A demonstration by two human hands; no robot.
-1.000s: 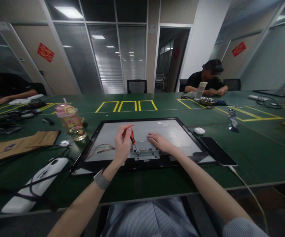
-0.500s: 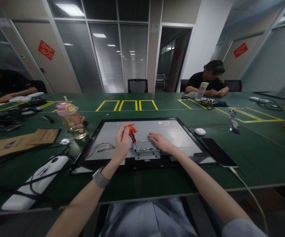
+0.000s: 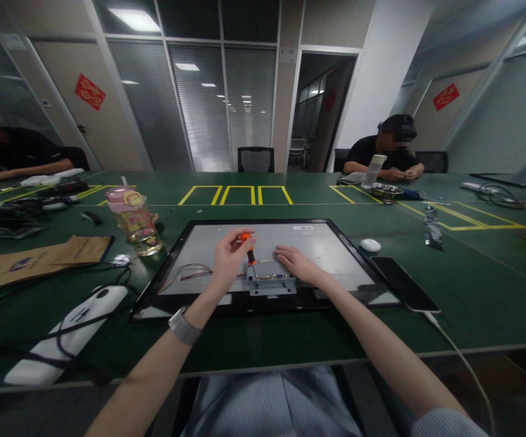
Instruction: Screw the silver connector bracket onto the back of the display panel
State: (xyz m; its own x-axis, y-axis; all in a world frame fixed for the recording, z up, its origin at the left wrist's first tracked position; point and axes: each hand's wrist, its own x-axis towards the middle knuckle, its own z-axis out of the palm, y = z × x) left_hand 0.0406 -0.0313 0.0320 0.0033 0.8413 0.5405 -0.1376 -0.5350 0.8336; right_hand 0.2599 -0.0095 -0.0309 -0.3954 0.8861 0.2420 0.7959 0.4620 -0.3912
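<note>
A flat display panel with a black frame lies back side up in front of me. Near its front edge sits a small metal bracket with connector ports. My left hand is closed around the handle of an orange and black screwdriver. The screwdriver's shaft points down at the left end of the bracket; I cannot make out exactly what its tip touches. My right hand rests with fingers stretched out over the bracket's right side and the panel. Thin wires run along the panel left of the bracket.
Left of the panel stand a pink-lidded bottle, a brown paper bag and a white power strip with black cables. On the right lie a phone and a white case. Two people sit across the table.
The screwdriver in my left hand has turned more upright, and the fingers have shifted on its handle. My right hand stays in place.
</note>
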